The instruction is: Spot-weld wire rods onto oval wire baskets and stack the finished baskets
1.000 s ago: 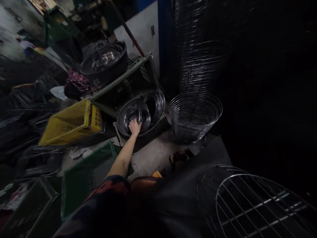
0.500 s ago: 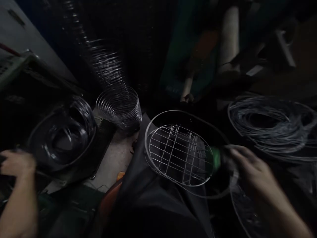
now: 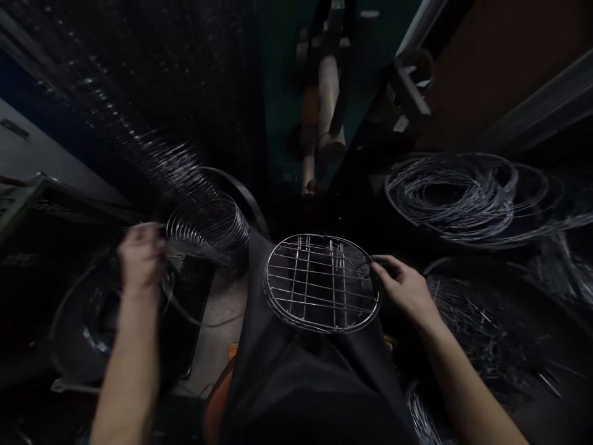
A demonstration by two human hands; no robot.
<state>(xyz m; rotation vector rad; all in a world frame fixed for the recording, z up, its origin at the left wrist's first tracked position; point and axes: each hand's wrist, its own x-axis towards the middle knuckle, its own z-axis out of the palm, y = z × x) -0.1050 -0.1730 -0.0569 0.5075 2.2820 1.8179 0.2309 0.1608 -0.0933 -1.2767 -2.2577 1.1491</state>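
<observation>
An oval wire rack (image 3: pixel 319 281), with a rim and crossing wires, rests on the dark cloth (image 3: pixel 296 371) over my lap. My right hand (image 3: pixel 403 287) pinches the right edge of its rim between thumb and fingers. My left hand (image 3: pixel 143 253), smeared by motion, is closed left of the rack. A large thin metal hoop (image 3: pixel 238 188), also blurred, curves out from my left hand; its grip point is hidden behind the fingers.
Beyond my left hand hangs a long wire coil (image 3: pixel 208 222). Left stands a crate (image 3: pixel 41 191) with a dark round basin (image 3: pixel 69 334). Wire rings (image 3: pixel 445 198) are heaped at right, above a basin of short wire pieces (image 3: pixel 482 327). Machine parts (image 3: pixel 328 93) stand ahead.
My left hand has come in from the far left and now has a hoop with it. My right hand has moved left to the rack's rim. The larger hoop around the rack no longer shows there.
</observation>
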